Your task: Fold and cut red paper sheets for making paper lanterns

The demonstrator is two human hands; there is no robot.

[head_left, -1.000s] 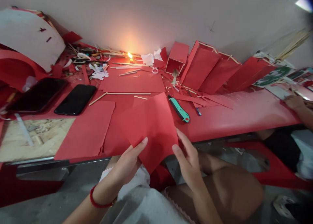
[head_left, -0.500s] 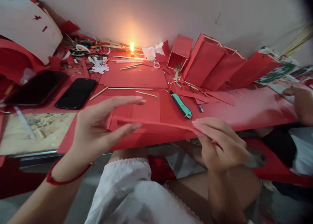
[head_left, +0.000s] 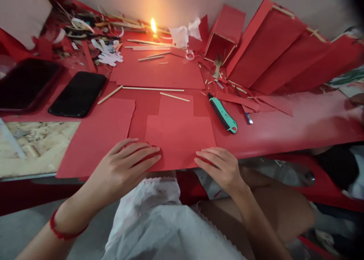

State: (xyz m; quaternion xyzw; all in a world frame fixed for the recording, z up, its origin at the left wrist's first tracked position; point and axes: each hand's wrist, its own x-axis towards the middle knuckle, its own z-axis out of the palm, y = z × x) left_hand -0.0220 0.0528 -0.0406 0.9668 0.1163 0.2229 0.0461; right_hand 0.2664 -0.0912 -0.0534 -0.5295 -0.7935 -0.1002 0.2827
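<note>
A rectangular red paper piece (head_left: 179,138) lies flat at the table's front edge, overlapping a narrower red piece (head_left: 176,107) behind it. My left hand (head_left: 132,161) rests on its left side, fingers stretched out and slightly bent. On its right side lies my right hand (head_left: 220,165), fingers spread over the paper; the thumbs are mostly hidden. Neither hand grips anything. A larger red sheet (head_left: 104,127) is beside my left hand. Thin wooden sticks (head_left: 153,88) lie behind the paper. A teal and black cutter (head_left: 223,114) is to the right.
A lit candle (head_left: 154,27) burns at the back near the wall. Red paper boxes (head_left: 267,47) stand at the back right. Two dark phones, one nearer (head_left: 78,94), lie at left. Paper scraps and a white cutout (head_left: 106,53) are behind them. Part of another person shows at far right.
The red piece held up edge-on by my right hand now lies flat on the table. Both hands have come down onto it, my right hand no longer pinching it. The view has shifted.
</note>
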